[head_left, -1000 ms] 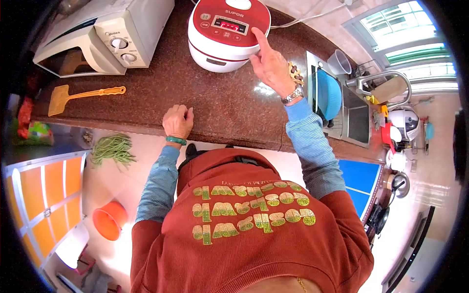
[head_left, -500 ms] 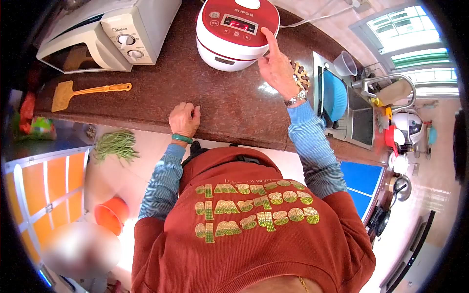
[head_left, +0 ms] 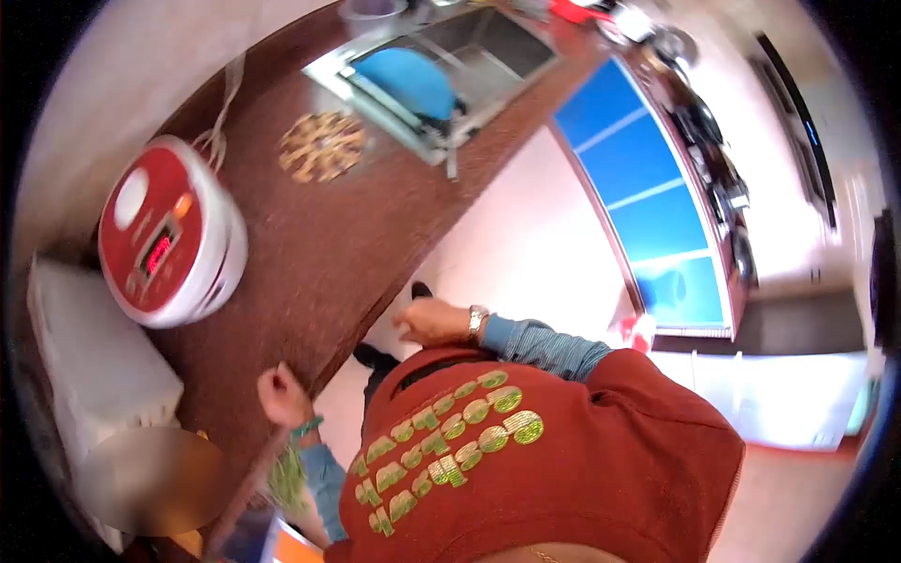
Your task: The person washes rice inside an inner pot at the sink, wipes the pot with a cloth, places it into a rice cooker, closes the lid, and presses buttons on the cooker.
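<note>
My left hand [head_left: 284, 397], with a green bangle at the wrist, is at the counter's front edge, its fingers curled and nothing visible in them. In front of my waist, over the floor, my right hand [head_left: 432, 324] wears a metal watch; it is slightly blurred, with its fingers folded in and no object showing. Neither hand touches the red and white rice cooker [head_left: 169, 230]. The cooker's lid is down and its red display is lit. A round patterned trivet [head_left: 322, 146] lies on the brown countertop [head_left: 300, 244], between the cooker and the sink.
The sink [head_left: 488, 52] and a blue rounded item [head_left: 408, 83] are at the top. A white microwave [head_left: 94, 347] stands at the left. Blue cabinet doors [head_left: 629, 178] and cookware line the right side. Green vegetables [head_left: 287, 479] lie on the floor below my left hand.
The view has swung right, and the cooker now appears at the left. My right hand has left the cooker's panel and come back to my waist. My left hand appears lower, still curled.
</note>
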`<state>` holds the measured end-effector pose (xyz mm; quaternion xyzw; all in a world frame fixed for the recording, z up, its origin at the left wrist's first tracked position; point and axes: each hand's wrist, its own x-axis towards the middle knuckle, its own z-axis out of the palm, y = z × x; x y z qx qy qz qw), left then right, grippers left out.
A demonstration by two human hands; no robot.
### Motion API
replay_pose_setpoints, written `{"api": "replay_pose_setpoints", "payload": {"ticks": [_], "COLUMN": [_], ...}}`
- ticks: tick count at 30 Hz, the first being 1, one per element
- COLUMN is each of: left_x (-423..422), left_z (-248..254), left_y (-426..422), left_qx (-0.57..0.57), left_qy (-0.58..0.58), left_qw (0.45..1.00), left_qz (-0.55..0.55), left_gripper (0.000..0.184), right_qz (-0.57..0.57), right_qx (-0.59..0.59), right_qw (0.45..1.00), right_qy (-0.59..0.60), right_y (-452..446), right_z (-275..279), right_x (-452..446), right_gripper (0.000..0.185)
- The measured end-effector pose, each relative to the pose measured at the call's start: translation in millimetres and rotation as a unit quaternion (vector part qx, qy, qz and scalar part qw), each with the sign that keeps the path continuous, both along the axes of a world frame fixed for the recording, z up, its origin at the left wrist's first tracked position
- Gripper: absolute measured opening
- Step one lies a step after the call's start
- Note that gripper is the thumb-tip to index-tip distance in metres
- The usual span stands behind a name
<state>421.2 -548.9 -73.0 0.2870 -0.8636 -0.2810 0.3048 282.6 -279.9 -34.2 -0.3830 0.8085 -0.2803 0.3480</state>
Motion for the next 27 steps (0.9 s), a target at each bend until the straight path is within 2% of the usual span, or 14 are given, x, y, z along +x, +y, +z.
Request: {"api": "replay_pose_setpoints", "payload": {"ticks": [1, 2, 3, 4, 6, 10, 14, 16, 18, 20, 21, 25, 27], "left_x": [-1, -3, -7, -16, -37, -100, -160, -183, -197, -202, -207, -232, -244], "left_z": [8, -4, -8, -7, 0, 36, 54, 58, 62, 55, 49, 36, 31], "left_y": [1, -3, -7, -1, 17, 104, 216, 269, 314, 366, 383, 421, 438], "left_qx": [0.083, 0.099, 0.138, 0.152, 0.258, 0.281, 0.232, 0.359, 0.208, 0.390, 0.397, 0.356, 0.373], "left_qy": [-0.016, 0.030, 0.008, 0.042, 0.043, 0.071, 0.045, 0.002, -0.030, -0.028, -0.041, -0.095, -0.119], "left_qw": [0.996, 0.995, 0.990, 0.987, 0.964, 0.945, 0.928, 0.865, 0.869, 0.793, 0.774, 0.757, 0.744], "left_qz": [0.001, -0.011, -0.011, -0.039, -0.042, -0.153, -0.286, -0.350, -0.449, -0.468, -0.491, -0.540, -0.541], "left_gripper": [0.014, 0.013, 0.013, 0.012, 0.014, 0.018, 0.026, 0.024, 0.022, 0.020, 0.021, 0.024, 0.024], "right_qz": [0.010, 0.021, 0.029, 0.006, -0.084, -0.117, -0.175, -0.207, -0.245, -0.264, -0.288, -0.367, -0.398], "right_qx": [0.026, 0.050, 0.094, 0.091, 0.012, 0.001, 0.026, 0.012, 0.054, 0.047, 0.056, 0.088, 0.084], "right_qw": [1.000, 0.998, 0.995, 0.995, 0.994, 0.990, 0.982, 0.974, 0.966, 0.960, 0.954, 0.924, 0.913], "right_qy": [-0.006, -0.015, 0.027, 0.035, 0.065, 0.085, 0.069, 0.094, 0.067, 0.079, 0.064, 0.059, 0.042], "right_y": [8, 13, 18, 25, 40, 100, 181, 224, 267, 309, 327, 383, 400], "right_z": [3, 4, 0, 0, 3, -10, -29, -26, -22, -27, -29, -29, -37], "right_x": [1, -1, -3, -5, -12, -21, -30, -33, -33, -32, -31, -21, -18], "right_gripper": [0.023, 0.025, 0.027, 0.027, 0.027, 0.028, 0.025, 0.024, 0.025, 0.025, 0.025, 0.025, 0.026]}}
